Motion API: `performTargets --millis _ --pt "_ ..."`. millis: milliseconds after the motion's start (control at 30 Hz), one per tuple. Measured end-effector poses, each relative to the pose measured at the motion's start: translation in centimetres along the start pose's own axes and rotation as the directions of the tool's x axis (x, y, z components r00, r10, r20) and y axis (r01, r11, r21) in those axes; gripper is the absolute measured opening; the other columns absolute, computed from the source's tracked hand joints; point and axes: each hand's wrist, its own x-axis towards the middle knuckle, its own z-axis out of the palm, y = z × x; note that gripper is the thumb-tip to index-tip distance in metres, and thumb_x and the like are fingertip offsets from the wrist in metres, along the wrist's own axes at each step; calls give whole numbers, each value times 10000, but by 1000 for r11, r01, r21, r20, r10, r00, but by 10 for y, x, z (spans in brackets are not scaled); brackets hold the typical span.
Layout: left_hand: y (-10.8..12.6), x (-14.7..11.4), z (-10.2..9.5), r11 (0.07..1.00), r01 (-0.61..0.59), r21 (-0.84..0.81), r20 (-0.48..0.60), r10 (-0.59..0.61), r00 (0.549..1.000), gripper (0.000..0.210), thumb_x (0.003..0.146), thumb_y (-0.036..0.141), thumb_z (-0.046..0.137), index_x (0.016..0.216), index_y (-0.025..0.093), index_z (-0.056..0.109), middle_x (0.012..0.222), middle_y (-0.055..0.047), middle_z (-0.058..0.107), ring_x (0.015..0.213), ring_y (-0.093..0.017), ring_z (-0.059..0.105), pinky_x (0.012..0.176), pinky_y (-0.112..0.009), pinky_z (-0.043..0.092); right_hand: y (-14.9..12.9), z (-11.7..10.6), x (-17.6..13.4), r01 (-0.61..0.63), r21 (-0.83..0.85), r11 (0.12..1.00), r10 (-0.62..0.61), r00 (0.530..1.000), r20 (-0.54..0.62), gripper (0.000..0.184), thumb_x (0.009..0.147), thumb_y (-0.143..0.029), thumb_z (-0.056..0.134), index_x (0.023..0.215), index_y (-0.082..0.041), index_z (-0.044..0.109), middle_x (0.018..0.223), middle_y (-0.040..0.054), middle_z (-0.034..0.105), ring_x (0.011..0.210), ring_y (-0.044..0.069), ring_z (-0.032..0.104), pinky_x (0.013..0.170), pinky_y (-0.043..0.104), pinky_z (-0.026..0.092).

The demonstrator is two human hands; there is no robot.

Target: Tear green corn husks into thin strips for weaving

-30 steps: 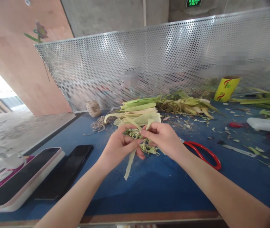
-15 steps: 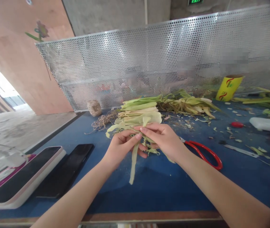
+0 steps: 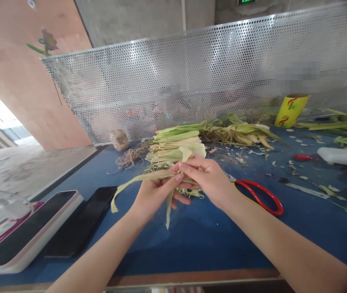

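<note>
My left hand (image 3: 158, 191) and my right hand (image 3: 211, 177) meet over the middle of the table, thumbs and fingertips pinched close together. Between them they grip narrow pale-green corn husk strips (image 3: 127, 185). One strip trails left over my left hand and curls down at its end. Another end hangs below the fingers, and a wider tip stands up above my right fingertips. Where the strips cross is partly hidden by my fingers. Just behind lies a stack of flat corn husks (image 3: 176, 145). Scissors with red handles (image 3: 279, 206) rest beside my right forearm.
Left lie a pale-cased phone (image 3: 36, 228) and a dark phone (image 3: 81, 224). Behind are a twine tangle (image 3: 130, 156), a rough block (image 3: 119, 139), a husk heap (image 3: 240, 134) and a perforated metal screen (image 3: 185, 73). A yellow roll (image 3: 291, 110) and a blade (image 3: 307, 191) lie right.
One husk strip now stretches out further left, across my left hand. The hanging end has swung slightly and shows less length. Both hands keep their pinch in nearly the same place.
</note>
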Motion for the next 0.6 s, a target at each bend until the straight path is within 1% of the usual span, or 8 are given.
performTargets --millis 67,133,233,300,367,433,500,600 --pt "0 0 1 1000 -2 7 -1 2 1000 302 702 341 645 904 121 604 738 -76 707 500 -167 654 357 -171 432 0 0 0 -17 30 999 17 1000 -16 205 746 -370 576 803 -215 696 894 37 478 829 158 560 614 257 511" --pt "0 0 0 1000 -17 0 -4 17 1000 279 700 340 645 858 113 622 696 -67 700 469 -150 636 346 -171 423 0 -1 1 -11 14 1000 11 1000 -19 219 743 -381 575 803 -207 694 898 43 478 801 156 559 539 232 492" --pt "0 0 -5 996 -40 -80 -4 40 999 269 709 369 627 775 109 635 591 -37 669 396 -113 574 311 -172 400 -4 -6 2 -8 -87 996 12 999 51 257 753 -398 560 874 -203 677 871 44 510 677 116 532 453 202 426" --pt "1 0 -10 988 -51 -147 -11 50 999 256 689 364 646 768 121 636 559 -10 647 384 -95 542 289 -163 385 -7 -11 4 -10 -136 991 26 992 123 303 742 -394 579 983 -217 626 875 35 540 630 94 508 472 206 419" --pt "2 2 -14 987 -72 -145 -23 69 997 209 649 301 691 757 129 640 561 4 636 400 -88 534 280 -152 383 -9 -17 5 19 -192 981 14 986 168 344 722 -360 612 1035 -221 573 873 24 565 634 89 499 526 218 430" --pt "2 3 -16 994 -81 -78 -26 79 997 152 639 239 702 719 122 646 565 0 634 410 -84 532 286 -149 394 -9 -22 5 72 -310 948 -15 983 185 272 720 -320 617 965 -208 583 787 6 569 607 85 475 532 221 412" --pt "1 4 -15 997 -73 -10 -29 72 997 121 661 228 683 674 113 648 575 -14 637 416 -81 534 297 -151 411 -8 -25 6 96 -425 900 -17 982 187 169 732 -306 596 856 -192 609 648 -18 525 541 77 428 479 214 360" --pt "1 5 -12 997 -63 49 -55 65 996 128 679 243 666 676 115 655 595 -21 643 412 -81 533 299 -161 430 -9 -28 6 87 -484 871 6 982 187 147 740 -308 581 796 -179 624 558 -32 483 498 74 416 446 211 323"
